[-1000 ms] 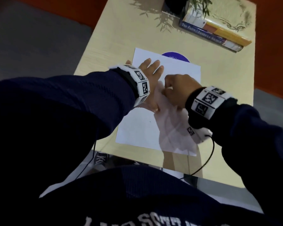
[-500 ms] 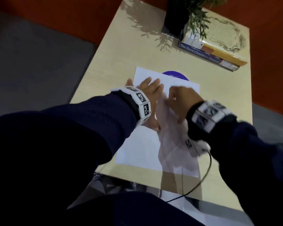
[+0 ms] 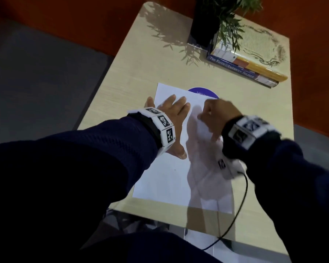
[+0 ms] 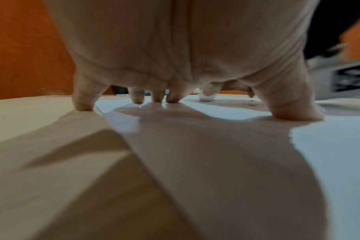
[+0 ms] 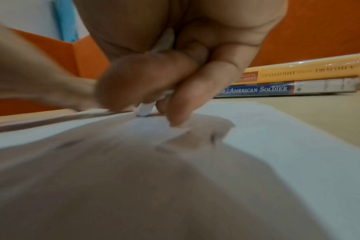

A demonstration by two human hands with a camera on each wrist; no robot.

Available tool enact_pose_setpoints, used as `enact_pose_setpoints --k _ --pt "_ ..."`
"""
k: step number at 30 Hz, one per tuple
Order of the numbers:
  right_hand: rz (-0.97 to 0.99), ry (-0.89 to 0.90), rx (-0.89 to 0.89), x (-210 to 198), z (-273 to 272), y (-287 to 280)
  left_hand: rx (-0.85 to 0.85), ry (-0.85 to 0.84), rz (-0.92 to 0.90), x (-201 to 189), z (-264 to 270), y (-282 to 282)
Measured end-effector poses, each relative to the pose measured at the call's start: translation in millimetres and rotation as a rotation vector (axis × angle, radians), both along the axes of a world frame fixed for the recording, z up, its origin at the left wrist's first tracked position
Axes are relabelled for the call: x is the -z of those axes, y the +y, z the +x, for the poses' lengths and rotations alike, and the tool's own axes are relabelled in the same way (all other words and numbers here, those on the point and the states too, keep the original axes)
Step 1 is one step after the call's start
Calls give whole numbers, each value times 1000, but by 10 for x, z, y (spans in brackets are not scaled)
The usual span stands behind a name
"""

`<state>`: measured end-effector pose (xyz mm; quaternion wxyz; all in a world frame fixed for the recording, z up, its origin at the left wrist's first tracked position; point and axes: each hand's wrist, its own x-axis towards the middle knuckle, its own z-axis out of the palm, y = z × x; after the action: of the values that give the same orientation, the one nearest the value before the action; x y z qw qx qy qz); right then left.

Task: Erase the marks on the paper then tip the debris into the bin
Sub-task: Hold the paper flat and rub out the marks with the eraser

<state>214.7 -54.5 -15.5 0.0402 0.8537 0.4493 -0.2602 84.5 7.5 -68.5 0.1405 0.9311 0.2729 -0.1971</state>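
A white sheet of paper (image 3: 165,179) lies on the light wooden table (image 3: 137,73). My left hand (image 3: 172,118) lies spread on the sheet's upper left part, fingertips (image 4: 157,99) pressing it down, little finger on the table beside the edge. My right hand (image 3: 213,116) is curled just to its right and pinches a small white eraser (image 5: 145,110) whose tip touches the paper (image 5: 277,138). In the left wrist view the eraser (image 4: 207,96) shows beyond the fingers, with dark crumbs (image 4: 252,102) on the sheet. No bin is in view.
A purple disc (image 3: 203,92) peeks out from under the sheet's far edge. Two stacked books (image 3: 254,71) and a dark potted plant (image 3: 209,21) stand at the table's far end. A black cable (image 3: 241,205) hangs from my right wrist over the near edge.
My right hand, with the eraser, has shifted across the upper part of the sheet, towards its far edge. The left hand stays pressed in the same spot.
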Motion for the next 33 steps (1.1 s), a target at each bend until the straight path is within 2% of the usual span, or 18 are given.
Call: enact_pose_setpoints --k 3,6,10,15,19,22,24,28,30,33 --pt "-15 -10 -44 24 -17 -36 4 -5 1 10 0 -22" --pt "-63 92 16 20 -108 -271 2 -18 7 32 -6 -11" --pt "27 -13 15 13 45 80 9 -15 10 20 6 -7" --pt "-77 73 -28 -10 -166 -213 6 -33 17 41 -7 -8" --pt "32 28 -30 -18 -19 85 21 -38 26 15 -3 -8" --pt "-6 37 -47 43 -118 -93 11 -37 14 20 -6 -16" --pt "-41 75 -21 77 -142 -265 10 -28 2 24 -2 6" --pt "2 80 104 61 138 -56 32 6 20 -3 -19 -27" --pt "2 104 104 61 189 -31 30 13 60 -48 -16 -82" --pt "26 129 114 108 184 -102 33 -66 113 -157 34 -47"
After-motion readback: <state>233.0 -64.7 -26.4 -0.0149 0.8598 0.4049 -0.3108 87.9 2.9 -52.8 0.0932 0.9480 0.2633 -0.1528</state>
